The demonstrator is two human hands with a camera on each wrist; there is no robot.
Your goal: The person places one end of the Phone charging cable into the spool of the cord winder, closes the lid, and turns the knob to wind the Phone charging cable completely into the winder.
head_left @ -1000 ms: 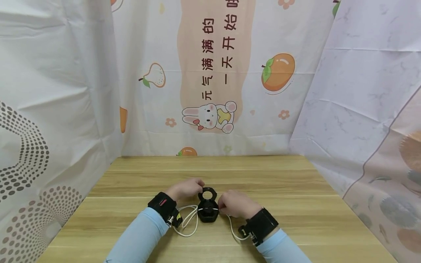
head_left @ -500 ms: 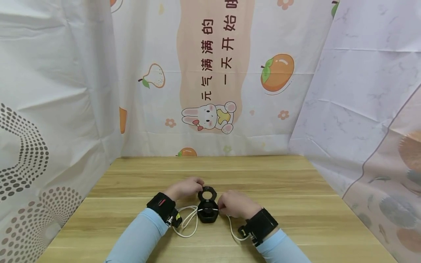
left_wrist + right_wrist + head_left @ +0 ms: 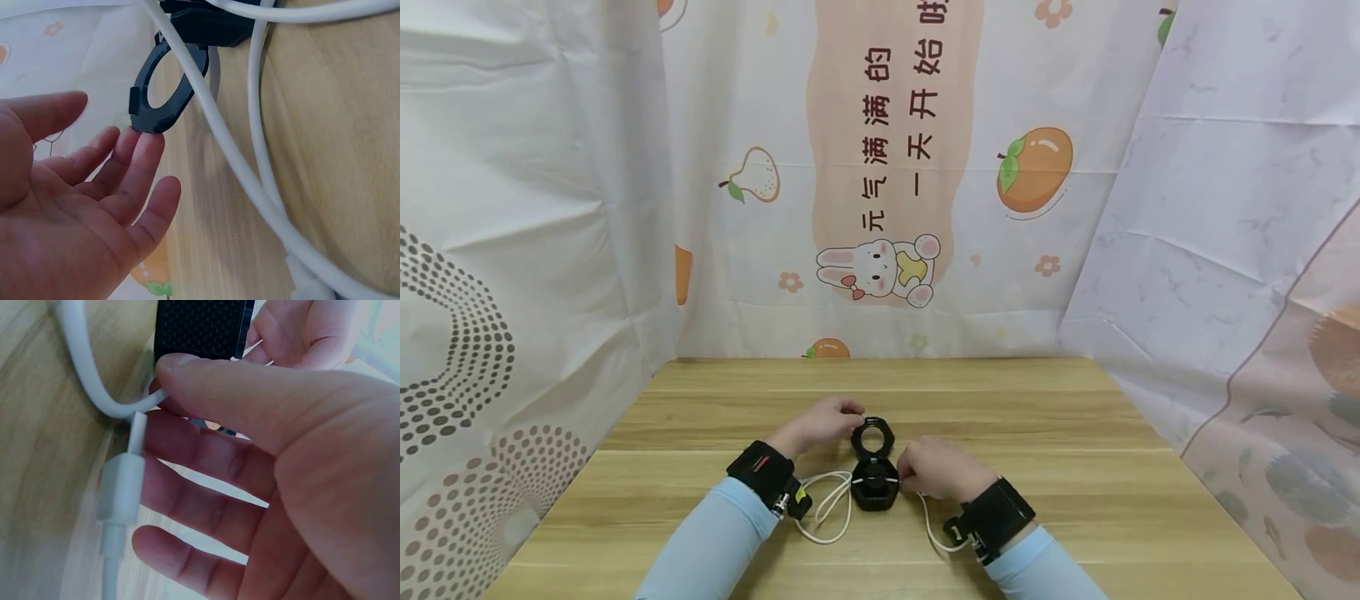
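A black hexagonal case (image 3: 874,502) stands mid-table, its ring-shaped lid (image 3: 890,437) swung back on the far side. Across the case runs a white cable (image 3: 823,542), looped on the left and trailing off to the right. In the left wrist view, fingertips of my left hand (image 3: 94,206) touch the outer end of the lid ring (image 3: 150,122); the thumb is apart from it. My right hand (image 3: 946,467) pinches the cable between thumb and forefinger beside the case's textured wall (image 3: 200,328). A white cable connector (image 3: 122,487) hangs near its other fingers.
The wood-grain table (image 3: 1075,417) is bounded by a printed curtain (image 3: 1000,275) at the back and by hanging sheets left and right. Black straps with small cameras sit on both wrists, such as the right wristband (image 3: 997,517).
The lid ring has tilted further back, now lying flatter. My left hand has shifted slightly away and to the left with it. My right hand has stayed at the case's right side.
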